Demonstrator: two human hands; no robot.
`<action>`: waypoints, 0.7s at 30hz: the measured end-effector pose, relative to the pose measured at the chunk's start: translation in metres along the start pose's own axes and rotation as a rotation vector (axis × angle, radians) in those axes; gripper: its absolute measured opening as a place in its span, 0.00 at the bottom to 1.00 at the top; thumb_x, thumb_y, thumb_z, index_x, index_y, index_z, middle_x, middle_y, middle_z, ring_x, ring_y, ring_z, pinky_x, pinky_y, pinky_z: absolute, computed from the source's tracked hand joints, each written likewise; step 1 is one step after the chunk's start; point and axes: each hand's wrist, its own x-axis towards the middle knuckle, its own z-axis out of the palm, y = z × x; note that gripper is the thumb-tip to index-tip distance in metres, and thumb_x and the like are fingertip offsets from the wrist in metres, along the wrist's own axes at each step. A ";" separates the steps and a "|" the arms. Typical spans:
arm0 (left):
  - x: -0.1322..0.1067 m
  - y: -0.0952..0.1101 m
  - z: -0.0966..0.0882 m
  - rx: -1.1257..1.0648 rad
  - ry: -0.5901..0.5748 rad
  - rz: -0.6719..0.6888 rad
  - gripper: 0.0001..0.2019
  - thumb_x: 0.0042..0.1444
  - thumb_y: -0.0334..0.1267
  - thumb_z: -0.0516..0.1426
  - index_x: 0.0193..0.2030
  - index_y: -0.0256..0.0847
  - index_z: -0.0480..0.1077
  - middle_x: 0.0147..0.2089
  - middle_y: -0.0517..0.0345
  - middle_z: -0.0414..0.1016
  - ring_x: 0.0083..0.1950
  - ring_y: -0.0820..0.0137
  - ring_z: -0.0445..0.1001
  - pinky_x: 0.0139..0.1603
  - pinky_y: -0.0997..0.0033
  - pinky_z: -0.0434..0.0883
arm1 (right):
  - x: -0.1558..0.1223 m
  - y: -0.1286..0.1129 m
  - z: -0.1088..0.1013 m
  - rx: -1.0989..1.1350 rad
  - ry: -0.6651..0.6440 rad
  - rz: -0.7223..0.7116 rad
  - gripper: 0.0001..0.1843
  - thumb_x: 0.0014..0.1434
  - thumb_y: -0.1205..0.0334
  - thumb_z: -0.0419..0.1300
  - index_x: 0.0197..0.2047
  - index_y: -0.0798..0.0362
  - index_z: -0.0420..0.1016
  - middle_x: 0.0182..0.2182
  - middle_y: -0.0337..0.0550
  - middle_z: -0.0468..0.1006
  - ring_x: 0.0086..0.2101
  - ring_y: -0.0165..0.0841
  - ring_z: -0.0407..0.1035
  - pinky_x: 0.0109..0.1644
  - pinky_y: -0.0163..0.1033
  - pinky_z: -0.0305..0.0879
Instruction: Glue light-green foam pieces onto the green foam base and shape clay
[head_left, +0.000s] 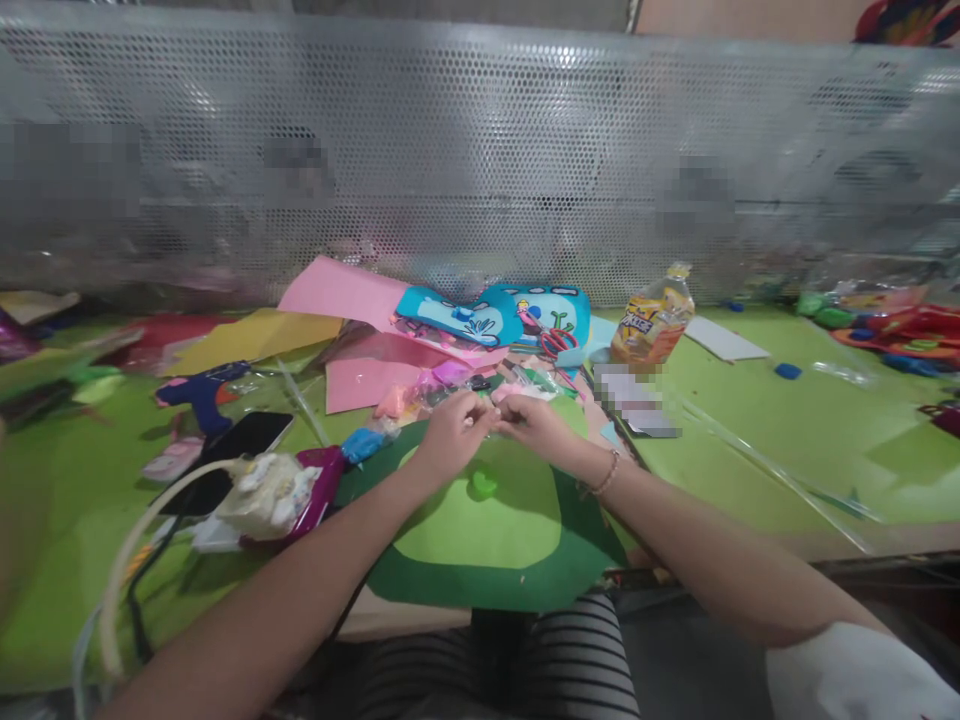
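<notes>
My left hand [456, 430] and my right hand [534, 428] meet over a rounded green foam sheet, their fingers pinched together at the tips. Whatever lies between the fingertips is too small to make out. Below them, the light green panel [480, 535] sits on a dark green backing [480, 590] that overhangs the table's front edge. A small bright green piece [484, 484] rests on the panel just under my hands. Small bags of pink material [394, 402] and a blue bag [365, 442] lie close by.
A glue gun [201, 395], phone [255, 435] and corded device [270, 495] lie left. Behind are pink sheets [341, 290], blue cutouts [457, 318] and red-handled scissors [556, 342]. A bottle [656, 320] stands right, before a perforated metal screen [480, 150].
</notes>
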 end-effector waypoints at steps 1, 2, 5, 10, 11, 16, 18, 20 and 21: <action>0.000 0.001 -0.001 -0.003 -0.004 0.005 0.13 0.57 0.39 0.52 0.23 0.40 0.57 0.26 0.61 0.61 0.30 0.71 0.62 0.32 0.71 0.59 | 0.000 0.001 0.001 -0.003 0.004 -0.020 0.16 0.53 0.56 0.57 0.21 0.53 0.57 0.20 0.33 0.58 0.23 0.26 0.53 0.26 0.33 0.50; 0.000 0.002 -0.001 -0.004 -0.006 0.016 0.13 0.58 0.39 0.51 0.24 0.40 0.58 0.26 0.61 0.61 0.30 0.71 0.62 0.32 0.71 0.59 | -0.001 0.001 0.002 -0.006 0.008 -0.036 0.16 0.54 0.55 0.57 0.21 0.53 0.58 0.20 0.34 0.58 0.23 0.26 0.53 0.26 0.33 0.50; -0.002 0.003 -0.002 0.023 -0.022 0.079 0.12 0.59 0.36 0.49 0.24 0.40 0.57 0.26 0.60 0.61 0.31 0.71 0.62 0.33 0.70 0.59 | 0.000 -0.006 0.003 -0.055 -0.007 -0.064 0.14 0.55 0.55 0.57 0.23 0.54 0.62 0.21 0.35 0.62 0.24 0.27 0.56 0.27 0.32 0.54; -0.002 -0.002 -0.001 0.071 0.059 0.094 0.11 0.59 0.33 0.48 0.24 0.41 0.56 0.26 0.60 0.60 0.31 0.71 0.61 0.33 0.71 0.58 | 0.007 -0.018 -0.057 -0.452 -0.096 0.061 0.10 0.57 0.56 0.57 0.33 0.53 0.75 0.31 0.41 0.76 0.32 0.30 0.67 0.36 0.33 0.63; -0.002 -0.003 -0.001 0.076 0.086 0.081 0.11 0.59 0.33 0.48 0.24 0.41 0.56 0.26 0.60 0.60 0.31 0.71 0.61 0.33 0.71 0.58 | 0.005 -0.016 -0.080 -0.498 -0.045 0.113 0.11 0.58 0.58 0.55 0.31 0.54 0.75 0.30 0.43 0.77 0.31 0.31 0.68 0.35 0.34 0.62; -0.001 -0.004 -0.002 0.059 0.134 0.079 0.12 0.59 0.34 0.48 0.23 0.41 0.54 0.25 0.61 0.58 0.30 0.71 0.60 0.32 0.71 0.57 | -0.025 0.025 -0.186 -0.913 -0.039 0.798 0.08 0.49 0.73 0.57 0.27 0.56 0.77 0.27 0.52 0.78 0.33 0.38 0.71 0.36 0.37 0.63; -0.001 -0.003 -0.002 0.049 0.126 0.094 0.12 0.59 0.35 0.48 0.24 0.41 0.54 0.25 0.62 0.58 0.29 0.71 0.60 0.32 0.71 0.57 | -0.038 0.044 -0.204 -0.936 -0.101 0.906 0.09 0.43 0.75 0.59 0.28 0.58 0.78 0.29 0.52 0.79 0.33 0.39 0.72 0.35 0.37 0.64; -0.001 -0.002 -0.002 0.048 0.119 0.098 0.12 0.59 0.35 0.48 0.24 0.41 0.54 0.25 0.62 0.57 0.29 0.71 0.60 0.31 0.71 0.57 | -0.045 0.058 -0.208 -0.925 -0.137 0.929 0.10 0.41 0.75 0.61 0.29 0.58 0.79 0.31 0.51 0.80 0.33 0.38 0.73 0.35 0.36 0.64; -0.002 -0.002 -0.002 0.048 0.119 0.095 0.12 0.59 0.35 0.48 0.24 0.41 0.54 0.25 0.62 0.58 0.29 0.71 0.60 0.31 0.71 0.57 | -0.047 0.063 -0.206 -0.920 -0.151 0.932 0.09 0.41 0.74 0.61 0.28 0.58 0.79 0.30 0.50 0.79 0.33 0.38 0.73 0.35 0.35 0.64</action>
